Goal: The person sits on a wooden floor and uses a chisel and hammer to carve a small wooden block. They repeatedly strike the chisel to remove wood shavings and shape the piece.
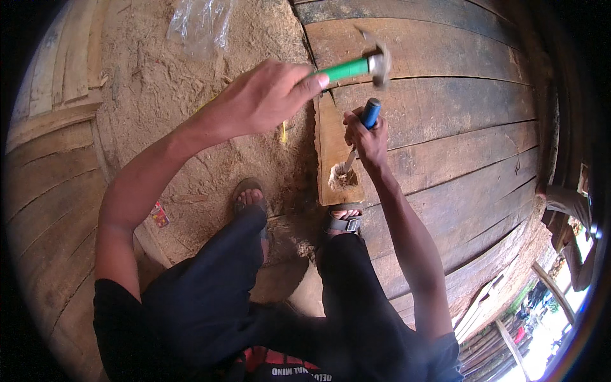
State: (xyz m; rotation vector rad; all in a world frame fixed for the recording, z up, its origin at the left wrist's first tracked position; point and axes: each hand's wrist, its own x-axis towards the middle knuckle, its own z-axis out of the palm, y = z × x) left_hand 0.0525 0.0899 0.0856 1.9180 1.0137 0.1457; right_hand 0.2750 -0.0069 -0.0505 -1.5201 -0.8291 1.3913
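The wooden block (330, 134) lies below my right fingers, its ragged hole (344, 179) on the near side of them. The chisel (371, 111) leans, its blade reaching into that hole. My right hand (369, 140) is wrapped around the chisel's blue handle; my left hand (277, 94) is closed around the green handle of the hammer (347, 71), whose blurred head hangs beyond the chisel's top.

So little handle shows above my right fingers that, I judge, an off-centre blow could catch my knuckles. The lean might also let the blade skid off the hole's edge toward my right foot (342, 214), bare-toed in a sandal (345, 225) and crowding the block's near end.

Farther out, broad planks (458, 105) stretch right of my right fingers. Shavings (153, 108) litter the ground left of my left hand, and a clear plastic bag (201, 24) lies beyond it.
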